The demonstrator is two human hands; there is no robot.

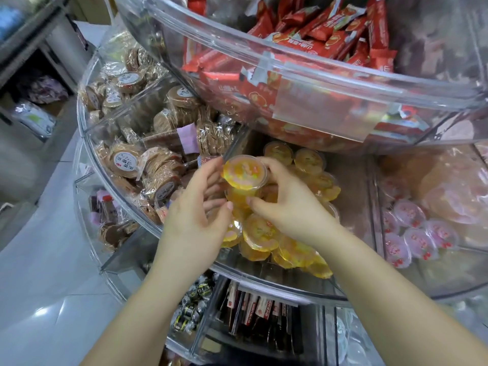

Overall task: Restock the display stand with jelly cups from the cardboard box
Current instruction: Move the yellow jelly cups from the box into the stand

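1. Both hands were over the middle shelf of the clear round stand (298, 291). They were above the bin (351, 196) with the yellow cups (260, 233).
2. The left hand (195, 220) and the right hand (287, 204) held a small stack of yellow jelly cups between them. The top cup (244, 173) lay on its side with its lid facing the camera. At least one more cup (237, 195) sat under it.
3. The left grip was curled round the left side of the stack. The right grip pinched the right side, with the thumb low and the fingers up by the rim of the top cup.
4. The box was not in view.
5. To do this step well, I think the hands should go down low before letting go, so the cups do not drop and roll.
6. The back of the bin looked emptier, so that seemed a good spot for them.
7. The cups should stay in their own bin. The pink cups (412, 228) were next door on the right, and the brown snacks (148, 165) were on the left.
8. The cups looked soft and slippery, so a gentle squeeze was best. A hard squeeze could pop a lid.
9. The red packs (317, 38) sat on the shelf above, so the hands needed to stay under its edge.
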